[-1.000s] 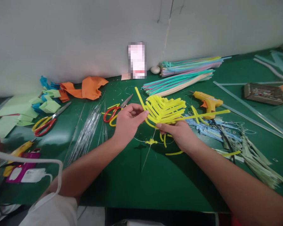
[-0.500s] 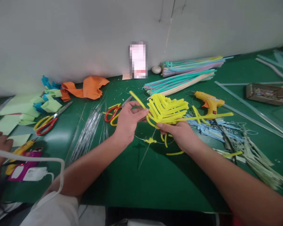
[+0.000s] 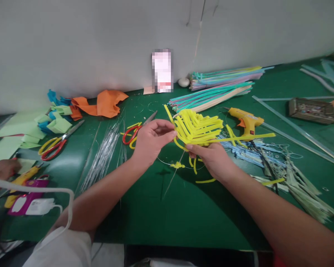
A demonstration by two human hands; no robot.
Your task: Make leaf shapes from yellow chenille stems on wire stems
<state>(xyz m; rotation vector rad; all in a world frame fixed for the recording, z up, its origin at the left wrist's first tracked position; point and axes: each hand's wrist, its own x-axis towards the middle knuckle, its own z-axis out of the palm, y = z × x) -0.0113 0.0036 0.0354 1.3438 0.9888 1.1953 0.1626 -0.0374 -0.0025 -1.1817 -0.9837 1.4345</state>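
A woven piece of yellow pipe cleaners (image 3: 198, 128) is held above the green table (image 3: 183, 215). My right hand (image 3: 211, 157) grips its lower edge from below, fingers closed. My left hand (image 3: 151, 139) pinches a single yellow strand at the piece's left side, between thumb and fingertips. One long yellow strand sticks out to the right over the glue gun. A thin wire hangs down from the piece toward the table. Short yellow offcuts (image 3: 204, 181) lie under my right hand.
Red-and-yellow scissors (image 3: 136, 131) and a second pair (image 3: 57, 142) lie left, beside a bundle of thin wires (image 3: 102, 157). A yellow glue gun (image 3: 246, 120), pastel pipe-cleaner bundles (image 3: 217, 94), coloured paper scraps (image 3: 100, 104) and another person's hand (image 3: 2, 168) at far left.
My left hand bent the single yellow strand from leaning left to more upright against the woven piece. The other person's hand at far left shifted slightly.
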